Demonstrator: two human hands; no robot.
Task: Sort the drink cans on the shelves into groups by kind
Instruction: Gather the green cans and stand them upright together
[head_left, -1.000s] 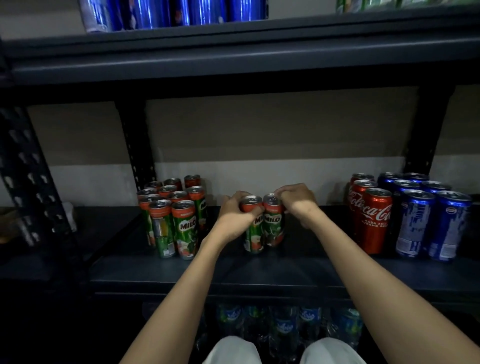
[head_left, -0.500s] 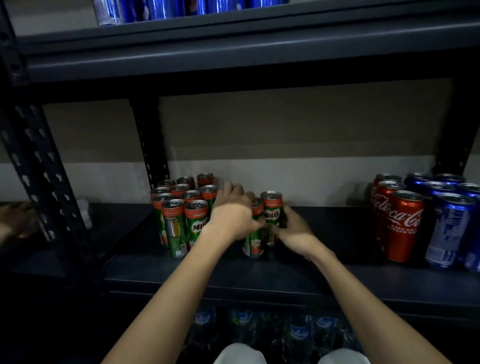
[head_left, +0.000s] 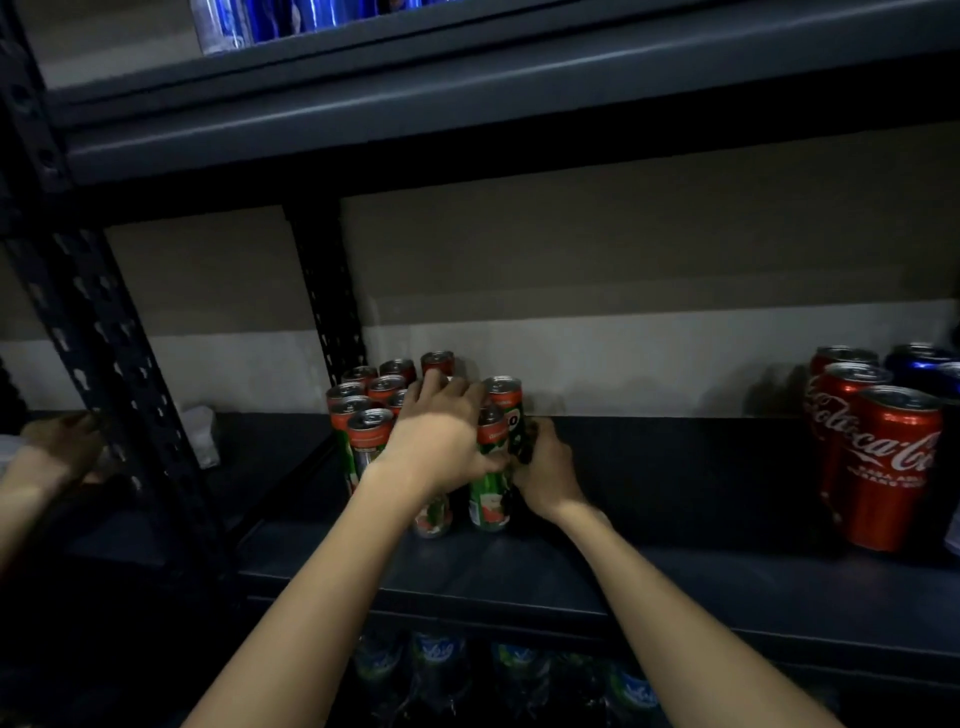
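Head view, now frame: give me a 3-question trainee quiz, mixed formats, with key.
1. True or false: the Coca-Cola cans stand at the right end of the same shelf as the Milo cans.
2. Multiple choice: the right hand is
A. flat on the shelf
B. curled round the side of a Milo can
C. on a Coca-Cola can
3. Fill in: the cans on the shelf above are mostly ___ in colour.

Key: 1 true; 2 B; 3 blue. Note: the left hand lies over the tops of Milo cans in the group.
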